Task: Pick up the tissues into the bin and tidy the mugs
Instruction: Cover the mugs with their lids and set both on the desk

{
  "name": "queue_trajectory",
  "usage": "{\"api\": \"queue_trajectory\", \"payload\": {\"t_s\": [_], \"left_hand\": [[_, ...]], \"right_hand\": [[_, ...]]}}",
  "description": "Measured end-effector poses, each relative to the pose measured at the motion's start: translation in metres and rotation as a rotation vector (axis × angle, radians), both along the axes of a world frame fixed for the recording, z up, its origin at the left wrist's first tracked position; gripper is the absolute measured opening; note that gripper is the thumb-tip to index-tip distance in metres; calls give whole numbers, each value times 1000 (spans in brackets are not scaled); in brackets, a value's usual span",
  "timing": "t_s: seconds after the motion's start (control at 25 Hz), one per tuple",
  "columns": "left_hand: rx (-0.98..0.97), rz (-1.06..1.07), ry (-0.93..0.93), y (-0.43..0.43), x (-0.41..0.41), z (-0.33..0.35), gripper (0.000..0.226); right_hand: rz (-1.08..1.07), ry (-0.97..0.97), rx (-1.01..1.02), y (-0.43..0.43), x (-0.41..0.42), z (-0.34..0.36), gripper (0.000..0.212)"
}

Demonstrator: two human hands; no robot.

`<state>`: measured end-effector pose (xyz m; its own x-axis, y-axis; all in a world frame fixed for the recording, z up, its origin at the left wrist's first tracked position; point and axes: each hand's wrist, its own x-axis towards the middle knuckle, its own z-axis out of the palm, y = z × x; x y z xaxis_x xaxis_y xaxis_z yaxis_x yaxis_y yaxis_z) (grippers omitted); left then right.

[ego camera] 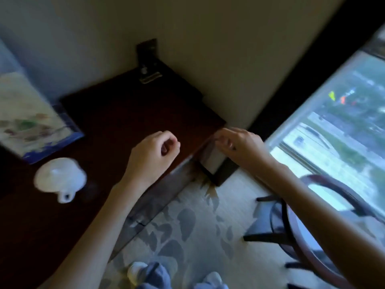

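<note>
A white mug (60, 177) stands on the dark wooden desk (116, 113) at the left, its handle pointing toward me. My left hand (153, 154) hovers over the desk's right part, fingers curled into a loose fist with nothing in it. My right hand (239, 142) is at the desk's right corner, fingers bent and slightly apart, touching or just above the edge; the frame is blurred and nothing shows in it. No tissue or bin is in view.
A tall patterned box with a blue base (31, 115) stands at the desk's left rear. A small dark stand (149, 67) sits against the wall. A dark chair (312, 226) is at the right beside the window (333, 122), on patterned carpet (187, 226).
</note>
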<state>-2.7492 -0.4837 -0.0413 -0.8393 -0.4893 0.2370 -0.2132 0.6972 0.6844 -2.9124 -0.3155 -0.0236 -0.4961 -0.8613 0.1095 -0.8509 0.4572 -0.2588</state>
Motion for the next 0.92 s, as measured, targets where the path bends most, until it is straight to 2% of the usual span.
{"api": "queue_trajectory", "payload": {"t_s": [0.24, 0.48, 0.68, 0.92], "left_hand": [[-83, -319, -23, 193, -139, -2, 11], [-71, -668, -110, 368, -217, -38, 8], [-84, -865, -246, 452, -275, -100, 12], [-122, -903, -432, 505, -357, -186, 20]], "right_hand": [[-462, -32, -17, 247, -54, 1, 19], [-890, -67, -36, 456, -61, -32, 18], [-1141, -142, -40, 544, -77, -78, 15], [-1255, -290, -5, 572, -139, -146, 18]]}}
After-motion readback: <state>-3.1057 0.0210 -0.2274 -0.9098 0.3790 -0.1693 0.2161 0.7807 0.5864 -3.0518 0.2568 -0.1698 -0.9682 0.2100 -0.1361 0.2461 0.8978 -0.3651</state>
